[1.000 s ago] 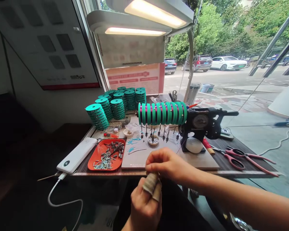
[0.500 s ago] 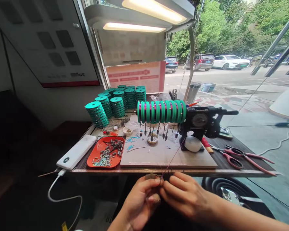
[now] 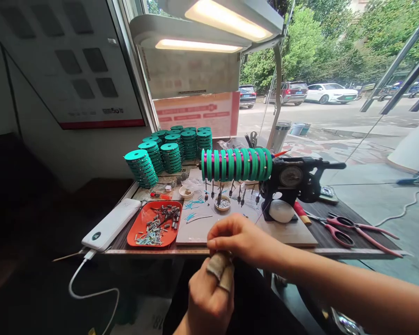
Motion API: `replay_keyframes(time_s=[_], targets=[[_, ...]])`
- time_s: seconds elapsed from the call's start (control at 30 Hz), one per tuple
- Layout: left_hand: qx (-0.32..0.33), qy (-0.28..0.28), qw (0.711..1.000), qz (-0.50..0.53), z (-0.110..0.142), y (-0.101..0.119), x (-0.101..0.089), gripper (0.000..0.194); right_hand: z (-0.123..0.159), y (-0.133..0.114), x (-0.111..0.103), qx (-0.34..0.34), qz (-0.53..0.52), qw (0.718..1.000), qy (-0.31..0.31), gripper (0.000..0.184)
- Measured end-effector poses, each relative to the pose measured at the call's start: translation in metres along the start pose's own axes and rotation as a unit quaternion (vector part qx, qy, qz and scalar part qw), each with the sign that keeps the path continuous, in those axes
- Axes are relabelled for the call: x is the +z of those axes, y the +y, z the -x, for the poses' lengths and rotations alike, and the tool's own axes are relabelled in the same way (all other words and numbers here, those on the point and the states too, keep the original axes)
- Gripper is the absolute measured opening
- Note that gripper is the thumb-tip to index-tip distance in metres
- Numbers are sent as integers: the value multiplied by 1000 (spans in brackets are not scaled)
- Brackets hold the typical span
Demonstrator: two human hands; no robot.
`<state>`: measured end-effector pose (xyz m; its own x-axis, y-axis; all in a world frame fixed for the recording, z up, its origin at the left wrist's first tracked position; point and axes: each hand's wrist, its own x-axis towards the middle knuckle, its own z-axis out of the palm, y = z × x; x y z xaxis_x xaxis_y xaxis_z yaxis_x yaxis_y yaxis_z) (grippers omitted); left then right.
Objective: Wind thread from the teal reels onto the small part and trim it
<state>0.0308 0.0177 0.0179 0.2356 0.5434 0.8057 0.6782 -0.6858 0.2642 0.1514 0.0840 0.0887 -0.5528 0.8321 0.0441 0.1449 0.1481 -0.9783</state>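
Observation:
My left hand [image 3: 212,288] is closed below the table's front edge, with beige covers [image 3: 217,266] on two of its fingers. Just above it, my right hand [image 3: 235,237] is closed in a pinch over the board's front edge. A thin line [image 3: 365,138] slants from the upper right down behind my right wrist towards the fingers; its end between them is hidden. Beyond the hands, a row of green foam spools [image 3: 235,165] wound with purple and dark line sits on a black hand-cranked winder [image 3: 289,179]. Small dark weights [image 3: 219,200] hang beneath the spools.
An orange-red tray [image 3: 130,237] of small metal parts and a white power bank [image 3: 111,223] lie on the left. Green spool stacks [image 3: 139,167] stand behind. A small bowl [image 3: 222,208] holds beads. Scissors [image 3: 342,237] and pliers [image 3: 370,232] lie on the right.
My right hand has moved up and left, from beside my left hand to above it. My left hand has turned, so its back and the finger covers now face the camera.

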Motion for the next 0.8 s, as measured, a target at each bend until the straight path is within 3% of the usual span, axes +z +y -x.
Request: replay_keyframes(time_s=[0.07, 0.1, 0.13, 0.17, 0.2, 0.23, 0.27, 0.3, 0.33, 0.4, 0.47, 0.5, 0.53, 0.63, 0.67, 0.73, 0.8], targets=[[-143, -43, 979, 136, -11, 2, -5, 23, 3, 0, 0, -10, 21, 1000, 10, 11], [-253, -64, 937, 233, -17, 3, -7, 18, 10, 2, -1, -27, 43, 998, 26, 9], [-377, -82, 858, 338, -23, 3, -8, 13, 19, 4, -2, -64, 85, 993, 48, 9], [-490, -93, 746, 441, -28, 2, -10, 8, 30, 8, -4, -114, 142, 981, 67, 10], [-570, -98, 626, 522, -31, 1, -10, 5, 41, 13, -6, -201, 242, 946, 78, 16], [-622, -100, 528, 569, -33, -1, -10, 5, 51, 18, -7, -283, 342, 893, 77, 21], [-649, -103, 462, 595, -34, -2, -9, 8, 59, 24, -8, -348, 430, 831, 67, 26], [-663, -107, 426, 606, -34, -4, -8, 10, 65, 30, -7, -391, 492, 775, 61, 28], [-668, -112, 415, 607, -32, -5, -6, 11, 69, 36, -6, -413, 528, 740, 59, 28], [-668, -116, 414, 607, -30, -5, -4, 12, 71, 46, -1, -429, 549, 713, 73, 26], [-663, -115, 423, 607, -28, -4, -3, 12, 71, 54, 6, -416, 532, 732, 90, 26], [-650, -123, 459, 593, -29, -4, -3, 11, 71, 58, 10, -398, 520, 751, 86, 29], [-624, -137, 525, 562, -30, -4, -3, 9, 72, 60, 13, -377, 502, 774, 77, 31], [-452, -199, 782, 380, -33, -3, -7, 10, 76, 57, 19, -315, 408, 856, 40, 37], [-389, -212, 838, 320, -33, -3, -9, 12, 76, 52, 18, -295, 361, 884, 26, 37], [-302, -206, 897, 248, -29, -3, -10, 14, 72, 37, 14, -233, 236, 943, 10, 33], [-227, -140, 946, 184, -20, -3, -8, 13, 60, 20, 6, -139, 98, 985, 18, 23]])
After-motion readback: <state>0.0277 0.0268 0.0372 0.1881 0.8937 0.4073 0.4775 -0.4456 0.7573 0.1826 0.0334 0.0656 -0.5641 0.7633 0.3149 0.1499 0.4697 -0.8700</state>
